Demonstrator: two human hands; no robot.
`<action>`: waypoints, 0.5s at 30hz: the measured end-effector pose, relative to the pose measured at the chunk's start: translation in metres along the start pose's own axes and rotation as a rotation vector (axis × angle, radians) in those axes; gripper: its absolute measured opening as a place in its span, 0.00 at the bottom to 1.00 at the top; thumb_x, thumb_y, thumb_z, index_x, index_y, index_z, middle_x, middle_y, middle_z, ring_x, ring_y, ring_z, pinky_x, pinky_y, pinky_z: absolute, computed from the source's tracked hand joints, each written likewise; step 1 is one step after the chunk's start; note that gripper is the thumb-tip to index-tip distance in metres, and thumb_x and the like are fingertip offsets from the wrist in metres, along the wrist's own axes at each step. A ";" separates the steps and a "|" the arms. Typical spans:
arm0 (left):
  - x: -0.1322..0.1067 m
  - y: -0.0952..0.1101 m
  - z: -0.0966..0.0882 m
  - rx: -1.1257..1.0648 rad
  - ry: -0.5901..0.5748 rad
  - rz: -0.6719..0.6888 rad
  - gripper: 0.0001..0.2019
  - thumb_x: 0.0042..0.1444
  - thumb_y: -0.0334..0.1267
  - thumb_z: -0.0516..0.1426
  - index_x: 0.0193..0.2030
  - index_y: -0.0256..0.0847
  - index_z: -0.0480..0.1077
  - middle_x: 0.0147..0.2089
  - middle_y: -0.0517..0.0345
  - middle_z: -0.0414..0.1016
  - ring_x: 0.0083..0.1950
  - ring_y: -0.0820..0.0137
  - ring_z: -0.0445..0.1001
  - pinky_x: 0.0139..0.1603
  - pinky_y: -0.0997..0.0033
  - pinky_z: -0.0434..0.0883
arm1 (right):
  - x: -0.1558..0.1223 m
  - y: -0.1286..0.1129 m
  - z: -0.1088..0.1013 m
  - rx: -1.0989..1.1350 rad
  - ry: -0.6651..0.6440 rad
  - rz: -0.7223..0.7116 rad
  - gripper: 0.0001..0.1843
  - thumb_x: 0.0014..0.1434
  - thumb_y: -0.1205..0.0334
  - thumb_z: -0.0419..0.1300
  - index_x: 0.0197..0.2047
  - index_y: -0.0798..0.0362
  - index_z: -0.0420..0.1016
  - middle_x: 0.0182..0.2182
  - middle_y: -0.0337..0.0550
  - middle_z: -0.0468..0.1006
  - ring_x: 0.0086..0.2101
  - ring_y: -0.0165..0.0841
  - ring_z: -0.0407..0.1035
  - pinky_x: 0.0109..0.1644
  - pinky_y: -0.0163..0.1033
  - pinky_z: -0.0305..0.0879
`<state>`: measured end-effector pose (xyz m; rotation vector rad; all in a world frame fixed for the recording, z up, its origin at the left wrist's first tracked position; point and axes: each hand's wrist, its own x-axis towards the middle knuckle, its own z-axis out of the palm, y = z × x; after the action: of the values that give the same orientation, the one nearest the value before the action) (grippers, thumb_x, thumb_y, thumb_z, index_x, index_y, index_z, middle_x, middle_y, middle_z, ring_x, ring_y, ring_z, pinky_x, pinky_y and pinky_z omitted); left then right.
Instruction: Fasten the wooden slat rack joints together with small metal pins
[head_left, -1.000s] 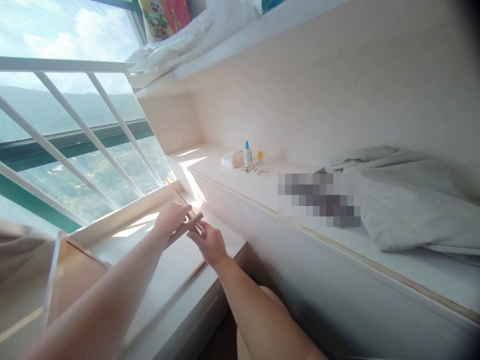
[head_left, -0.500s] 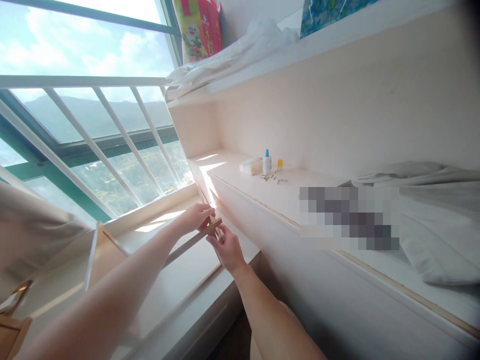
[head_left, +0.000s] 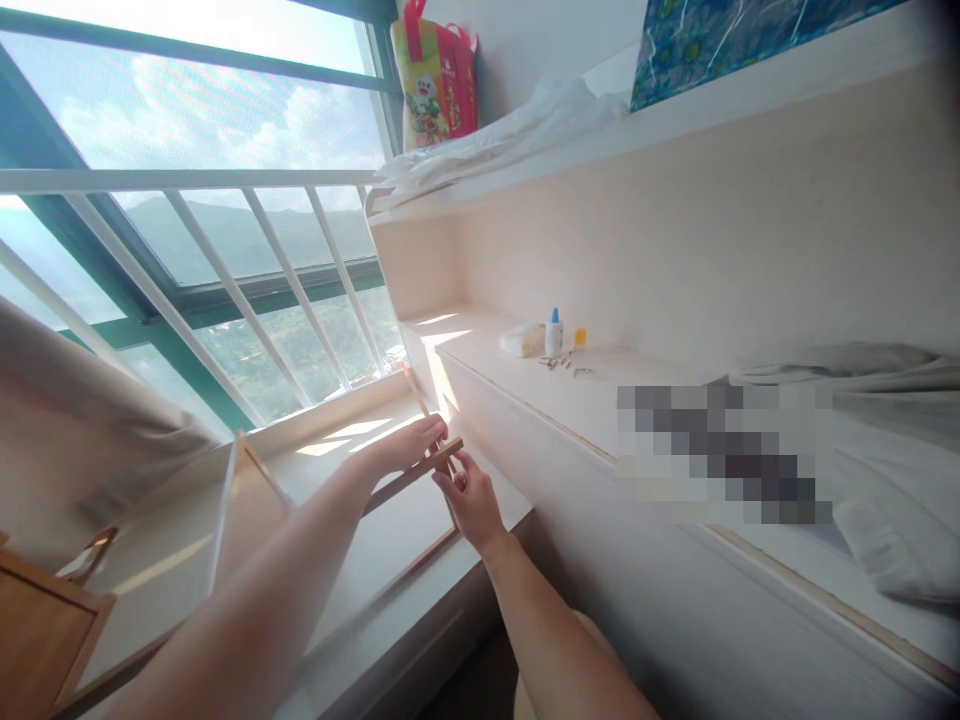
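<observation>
My left hand [head_left: 409, 447] reaches over the window sill [head_left: 352, 540] and closes on a thin wooden strip [head_left: 417, 470] that lies slanted across it. My right hand [head_left: 472, 497] pinches the strip's far end, where a second thin stick [head_left: 417, 396] crosses it and points up toward the window. Both hands meet at that crossing, just in front of the white ledge's corner.
White window bars [head_left: 225, 280] stand left of the hands. A wooden frame piece [head_left: 240, 500] and a wooden box [head_left: 45, 630] sit on the sill at left. On the ledge [head_left: 525, 385] are a glue bottle [head_left: 553, 333], a small yellow bottle [head_left: 579, 339], metal clips and folded bedding [head_left: 870, 420].
The view has swung left and up, so the window and upper shelf show more. Both hands keep their hold on the wooden strips, with the right fingers shifted slightly at the crossing.
</observation>
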<state>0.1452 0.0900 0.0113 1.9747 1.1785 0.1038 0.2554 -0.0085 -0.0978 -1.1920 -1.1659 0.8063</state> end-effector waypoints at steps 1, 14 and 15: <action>0.001 -0.002 0.002 0.011 0.008 0.011 0.20 0.62 0.56 0.42 0.39 0.43 0.64 0.33 0.56 0.70 0.27 0.69 0.71 0.23 0.73 0.68 | -0.001 0.000 0.000 -0.003 0.001 -0.002 0.26 0.56 0.45 0.60 0.53 0.51 0.71 0.18 0.28 0.57 0.21 0.25 0.51 0.24 0.31 0.49; 0.000 0.002 0.012 0.323 0.075 -0.023 0.21 0.63 0.54 0.39 0.45 0.41 0.62 0.38 0.52 0.74 0.35 0.66 0.74 0.34 0.68 0.70 | -0.002 0.005 0.002 -0.066 0.010 -0.055 0.22 0.58 0.45 0.57 0.50 0.50 0.71 0.18 0.29 0.60 0.20 0.27 0.56 0.25 0.33 0.52; 0.000 0.005 0.012 0.354 0.099 -0.020 0.20 0.64 0.53 0.40 0.44 0.40 0.63 0.40 0.51 0.74 0.37 0.66 0.73 0.36 0.67 0.69 | -0.002 0.005 0.001 -0.083 0.009 -0.056 0.23 0.58 0.45 0.57 0.51 0.50 0.71 0.17 0.29 0.61 0.20 0.28 0.56 0.26 0.33 0.52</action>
<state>0.1537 0.0814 0.0064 2.2858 1.3533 -0.0203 0.2541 -0.0088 -0.1036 -1.2237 -1.2300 0.7155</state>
